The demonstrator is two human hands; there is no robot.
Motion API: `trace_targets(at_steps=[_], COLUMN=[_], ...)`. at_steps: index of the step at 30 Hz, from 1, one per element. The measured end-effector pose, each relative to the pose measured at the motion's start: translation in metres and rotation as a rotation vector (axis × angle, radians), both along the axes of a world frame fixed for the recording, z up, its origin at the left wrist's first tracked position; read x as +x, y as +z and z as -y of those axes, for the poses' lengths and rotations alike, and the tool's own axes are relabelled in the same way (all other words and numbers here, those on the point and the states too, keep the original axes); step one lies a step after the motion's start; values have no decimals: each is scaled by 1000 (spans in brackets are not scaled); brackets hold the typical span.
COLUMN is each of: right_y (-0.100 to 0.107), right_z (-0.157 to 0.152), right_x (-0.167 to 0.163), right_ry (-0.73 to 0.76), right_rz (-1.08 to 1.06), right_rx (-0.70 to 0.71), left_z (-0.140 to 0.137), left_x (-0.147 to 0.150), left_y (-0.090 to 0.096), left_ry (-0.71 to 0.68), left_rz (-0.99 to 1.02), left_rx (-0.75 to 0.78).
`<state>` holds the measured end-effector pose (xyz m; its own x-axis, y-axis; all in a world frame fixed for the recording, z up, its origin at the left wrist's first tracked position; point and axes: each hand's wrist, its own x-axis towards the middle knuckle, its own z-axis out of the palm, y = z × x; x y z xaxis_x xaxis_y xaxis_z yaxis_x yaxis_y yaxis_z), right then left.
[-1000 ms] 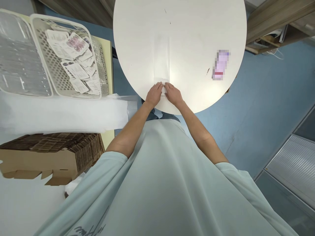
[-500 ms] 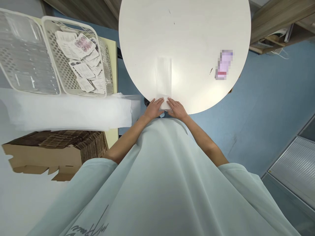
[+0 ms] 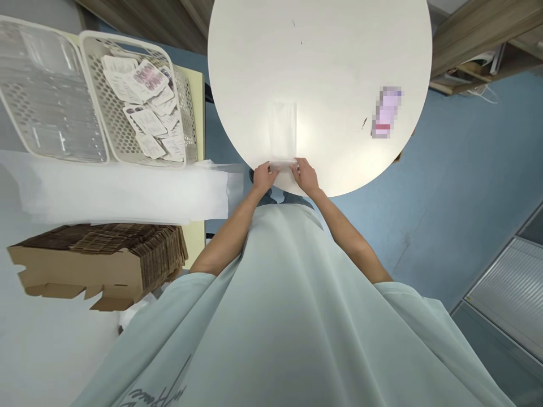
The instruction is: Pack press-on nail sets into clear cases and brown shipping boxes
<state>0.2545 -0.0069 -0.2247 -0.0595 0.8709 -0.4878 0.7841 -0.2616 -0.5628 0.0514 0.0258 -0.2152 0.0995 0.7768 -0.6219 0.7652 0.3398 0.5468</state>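
Observation:
A translucent white wrapping sheet [image 3: 283, 130] lies lengthwise on the round white table [image 3: 339, 62], close to its front rim. Its near end is turned over into a narrow fold. My left hand [image 3: 264, 176] pinches the left end of that fold between thumb and fingers. At the right end, my right hand [image 3: 306, 176] grips the fold in the same way. Whether anything lies rolled inside the fold, I cannot tell.
A pixelated pinkish item [image 3: 387, 112] lies on the table's right side. On the left stand a basket of printed cards [image 3: 189, 121] and another of clear plastic packs [image 3: 53, 102]. Nearer are stacked white sheets [image 3: 127, 192] and flattened cardboard boxes [image 3: 85, 271].
Both hands have gone from lying flat over the sheet's near end to pinching its fold at either side. The folded end has moved slightly away from me, off the table's front rim.

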Motion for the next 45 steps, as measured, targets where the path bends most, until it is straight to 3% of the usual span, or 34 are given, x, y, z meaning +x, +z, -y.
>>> trace_targets(at_steps=[8,11,15,18,23,36,40,45], right_y=[-2,4,10,11,15,27,27,22], right_z=[-36,-42,-47,-47,-33,34,33,15], right_x=[-10,-15,-22,-20,-5,4,2,-5], right_ry=[-105,-95,66,184,281,405,322,114], right_rz=[178,192,160,142,87,-21,-22,42], right_rx=[-118,-47,128,111,64,14,21,-20], left_z=[-14,-17,-26,-33,-30,25,27,14], left_x=[18,20,23,20,1,-22,-19,-12], left_y=[-14,-12,-13,-16,-14,17,20,13], left_ry=[78,52,-240,-443,-556,-571,-420,-251], left_rz=[-127,-148,55,166,89,87,76,63], left_rx=[0,83,283,255,208,106,111,121])
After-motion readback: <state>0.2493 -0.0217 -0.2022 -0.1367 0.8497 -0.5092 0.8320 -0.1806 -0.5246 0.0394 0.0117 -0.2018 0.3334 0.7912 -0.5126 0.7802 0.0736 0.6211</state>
